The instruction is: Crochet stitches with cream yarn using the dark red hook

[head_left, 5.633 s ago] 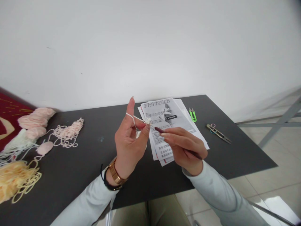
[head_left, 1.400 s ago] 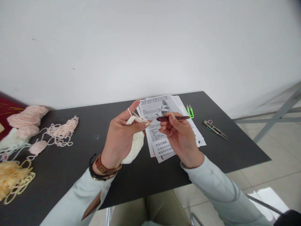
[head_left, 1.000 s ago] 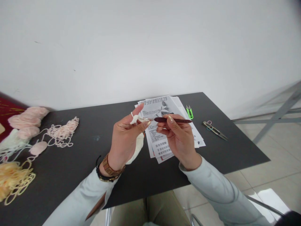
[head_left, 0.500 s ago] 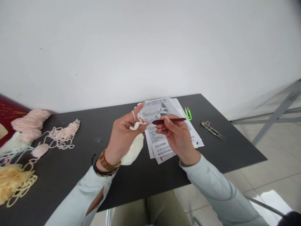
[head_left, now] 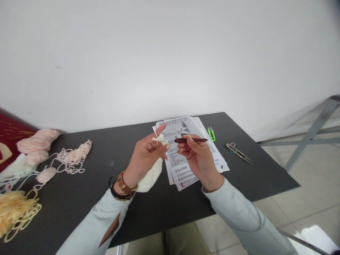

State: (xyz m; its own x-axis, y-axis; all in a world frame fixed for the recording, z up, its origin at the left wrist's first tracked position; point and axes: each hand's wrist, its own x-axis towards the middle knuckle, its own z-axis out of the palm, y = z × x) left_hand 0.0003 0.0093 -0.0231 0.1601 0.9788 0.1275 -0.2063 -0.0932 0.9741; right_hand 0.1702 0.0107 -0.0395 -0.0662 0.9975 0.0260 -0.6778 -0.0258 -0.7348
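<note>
My left hand [head_left: 148, 152] pinches a small piece of white crochet work [head_left: 161, 139], its index finger stretched up with white yarn looped round it. Between the thumb and fingers of my right hand [head_left: 199, 156] lies a crochet hook with a dark brown handle [head_left: 183, 140], held almost level. The hook's tip points left at the white piece; whether it sits inside a stitch is too small to tell. Under my left hand a ball of white yarn [head_left: 151, 177] rests on the table, partly covered by the wrist.
Printed pattern sheets [head_left: 186, 173] lie stacked beneath my hands on the black table [head_left: 127, 219]. Right of them are green thread snips [head_left: 211, 134] and metal scissors [head_left: 240, 153]. Pink yarn [head_left: 75, 156], a pale oval piece [head_left: 46, 175] and yellow yarn [head_left: 18, 212] occupy the left side.
Both hands stay close together with the hook and white piece. The left hand has turned slightly and shifted a little right. The whole view has tilted slightly.
</note>
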